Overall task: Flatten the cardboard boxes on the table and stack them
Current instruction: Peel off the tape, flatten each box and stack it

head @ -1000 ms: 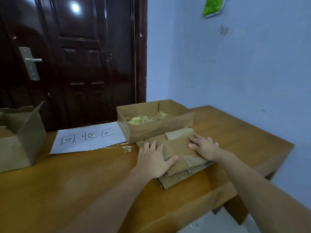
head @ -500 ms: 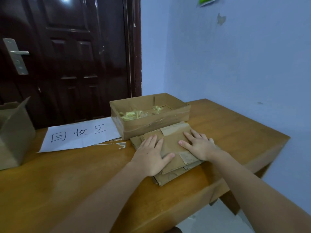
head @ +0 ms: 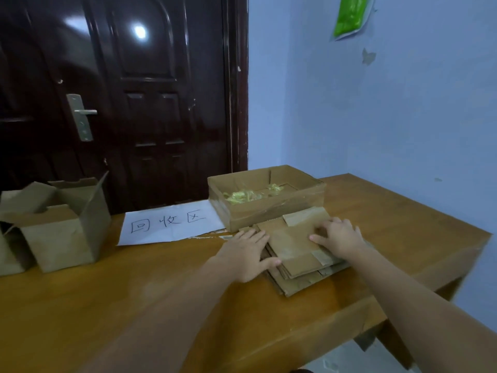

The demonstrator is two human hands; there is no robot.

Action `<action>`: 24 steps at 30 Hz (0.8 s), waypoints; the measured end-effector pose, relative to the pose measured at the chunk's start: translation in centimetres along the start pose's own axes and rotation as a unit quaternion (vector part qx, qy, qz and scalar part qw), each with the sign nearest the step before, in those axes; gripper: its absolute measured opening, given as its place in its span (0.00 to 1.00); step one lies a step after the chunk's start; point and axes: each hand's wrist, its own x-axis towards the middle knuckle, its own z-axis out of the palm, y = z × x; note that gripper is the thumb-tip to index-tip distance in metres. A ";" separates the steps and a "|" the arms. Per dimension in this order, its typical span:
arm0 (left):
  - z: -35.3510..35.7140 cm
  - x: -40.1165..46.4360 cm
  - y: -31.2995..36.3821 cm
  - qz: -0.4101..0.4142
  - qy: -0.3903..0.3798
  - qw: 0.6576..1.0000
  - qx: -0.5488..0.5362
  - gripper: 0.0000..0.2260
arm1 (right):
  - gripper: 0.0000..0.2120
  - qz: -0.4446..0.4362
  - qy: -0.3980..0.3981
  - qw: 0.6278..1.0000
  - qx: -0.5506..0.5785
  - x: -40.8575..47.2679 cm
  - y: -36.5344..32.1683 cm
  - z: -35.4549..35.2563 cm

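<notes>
A stack of flattened brown cardboard pieces (head: pixel 294 247) lies on the wooden table (head: pixel 134 305), right of centre. My left hand (head: pixel 246 255) rests flat on the stack's left edge, thumb along its near side. Fingers spread, my right hand (head: pixel 340 236) presses flat on the stack's right part. Just behind the stack stands a shallow open cardboard box (head: pixel 266 211) holding crumpled yellowish tape. Two upright cardboard boxes with open flaps (head: pixel 57 232) stand at the table's left end.
A white paper sheet with handwritten characters (head: pixel 172 223) lies between the left boxes and the shallow box. A dark door (head: pixel 121 103) stands behind the table; a blue wall (head: pixel 390 117) is on the right. The table's right edge falls off near the stack.
Both hands stay flat on the stack; my left hand has slid a little toward its left edge. The camera has turned left, bringing the upright boxes into view.
</notes>
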 end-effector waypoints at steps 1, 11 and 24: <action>-0.5 -1.6 -1.3 0.001 0.009 1.000 0.012 0.40 | 0.24 -0.010 0.023 1.000 -0.004 -0.3 -0.5 -0.4; -6.6 -18.6 -13.3 -0.159 0.127 0.979 -0.005 0.33 | 0.19 -0.271 0.143 0.950 0.066 -3.6 -19.0 -5.0; -9.2 -30.5 -24.9 -0.305 0.166 0.936 0.065 0.36 | 0.34 -0.491 0.066 0.868 0.042 -8.6 -46.2 -4.0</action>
